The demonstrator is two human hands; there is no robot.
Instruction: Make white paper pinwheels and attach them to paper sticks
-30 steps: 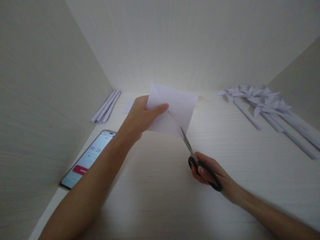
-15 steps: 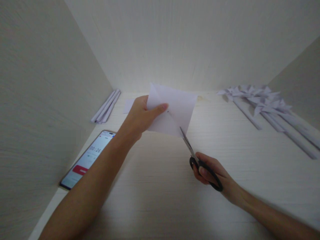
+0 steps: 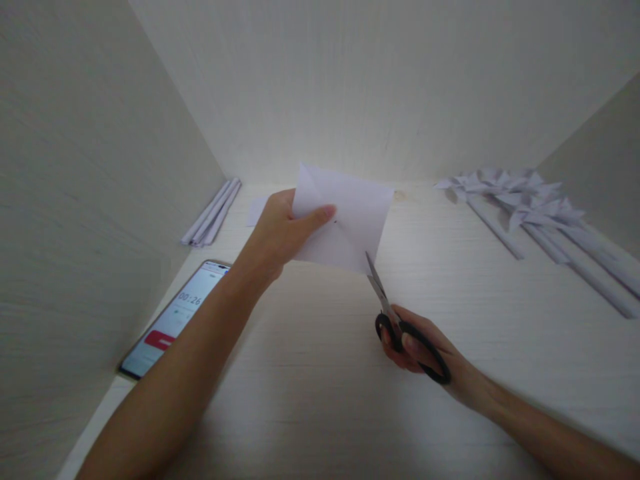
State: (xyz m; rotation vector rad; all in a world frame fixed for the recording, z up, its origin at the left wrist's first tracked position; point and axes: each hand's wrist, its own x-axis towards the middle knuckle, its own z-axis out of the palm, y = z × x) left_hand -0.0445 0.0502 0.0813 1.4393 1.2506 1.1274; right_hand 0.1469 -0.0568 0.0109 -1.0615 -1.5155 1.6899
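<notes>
My left hand point(image 3: 293, 227) pinches a square sheet of white paper point(image 3: 357, 207) above the table, thumb on top and the other fingers hidden behind it. Creases run across the sheet, and a small dark dot lies near its middle, beside my thumb tip. In my right hand point(image 3: 415, 340) is a pair of black-handled scissors point(image 3: 383, 297), fingers through the loops. Its blades are slightly apart, at the sheet's lower right corner, one of them over the paper's face.
Several rolled white paper sticks point(image 3: 213, 213) lie at the back left. Closer in, a phone point(image 3: 185, 307) showing a timer is partly covered by my left forearm. Paper pinwheels point(image 3: 537, 207) on sticks lie at the right. Another white paper piece point(image 3: 256, 210) rests behind my left hand. Walls point(image 3: 350, 87) enclose the table.
The scissors have shifted slightly right, towards the sheet's corner, and their blades have spread a little. The paper and my left hand have hardly moved.
</notes>
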